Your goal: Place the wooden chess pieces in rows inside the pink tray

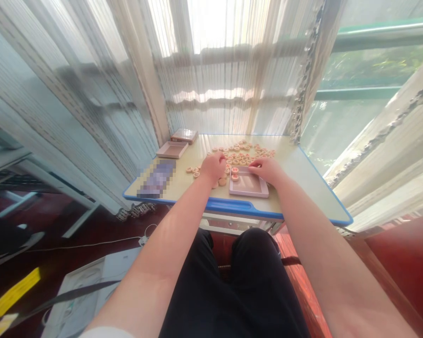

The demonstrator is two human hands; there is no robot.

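Note:
My left hand (pixel 213 167) is curled closed over the table, left of a shallow pinkish tray; what its fingers hold, if anything, is hidden. The tray (pixel 248 192) lies near the front edge, with two round chess pieces with red characters (pixel 235 174) inside its left end. At the tray's back right rim, my right hand (pixel 270 170) has its thumb and fingers drawn together; I cannot make out what is between them. Many round wooden Chinese chess pieces (pixel 243 158) are scattered behind the tray and between my hands. A few more pieces (pixel 196 175) lie left of my left hand.
A second shallow tray (pixel 172 150) and a flat box (pixel 185 135) sit at the table's back left. In front of them lies a pixelated dark flat object (pixel 157 179). The blue-edged table (pixel 313 188) stands against sheer curtains (pixel 225 80).

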